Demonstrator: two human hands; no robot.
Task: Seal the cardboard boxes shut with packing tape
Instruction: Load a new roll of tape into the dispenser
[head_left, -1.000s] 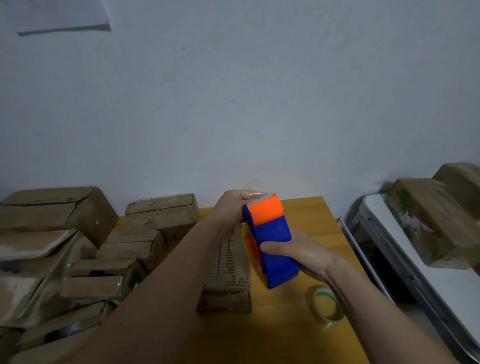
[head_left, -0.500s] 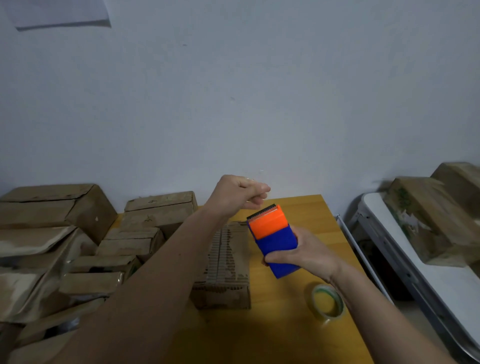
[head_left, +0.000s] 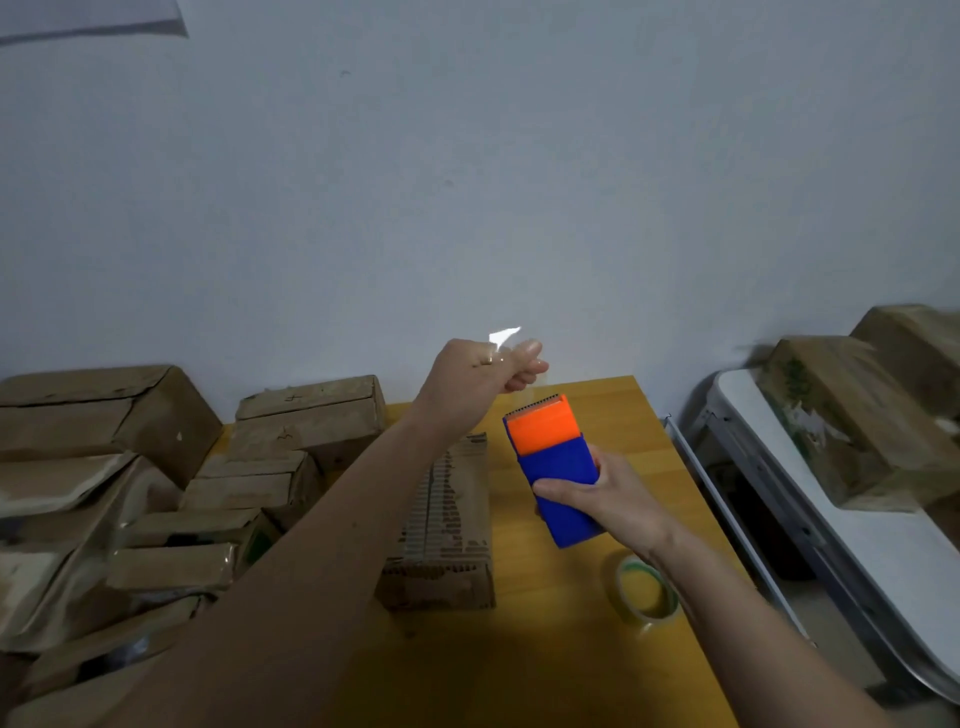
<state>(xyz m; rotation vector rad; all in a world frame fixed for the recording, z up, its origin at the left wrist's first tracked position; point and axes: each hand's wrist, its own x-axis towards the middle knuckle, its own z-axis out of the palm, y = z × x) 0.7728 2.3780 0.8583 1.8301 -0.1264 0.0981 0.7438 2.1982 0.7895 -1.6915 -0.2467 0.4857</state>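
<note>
My right hand (head_left: 610, 493) grips a blue and orange tape dispenser (head_left: 553, 467), held above the yellow wooden table (head_left: 613, 415) with its toothed orange end pointing away. My left hand (head_left: 485, 371) is raised above and left of the dispenser, fingers pinched on the end of a clear tape strip (head_left: 504, 338) that catches the light. Below my left forearm a worn cardboard box (head_left: 447, 525) lies flat on the table, its top printed with dashed marks.
A roll of clear tape (head_left: 647, 592) lies on the table near my right wrist. Several cardboard boxes (head_left: 156, 493) are piled along the left. On the right, a white folding table (head_left: 857, 545) carries taped boxes (head_left: 852, 421). A wall stands close behind.
My left hand has pulled away from the dispenser's end, up and to the left, drawing tape out. My right hand has tilted the dispenser and lowered it slightly.
</note>
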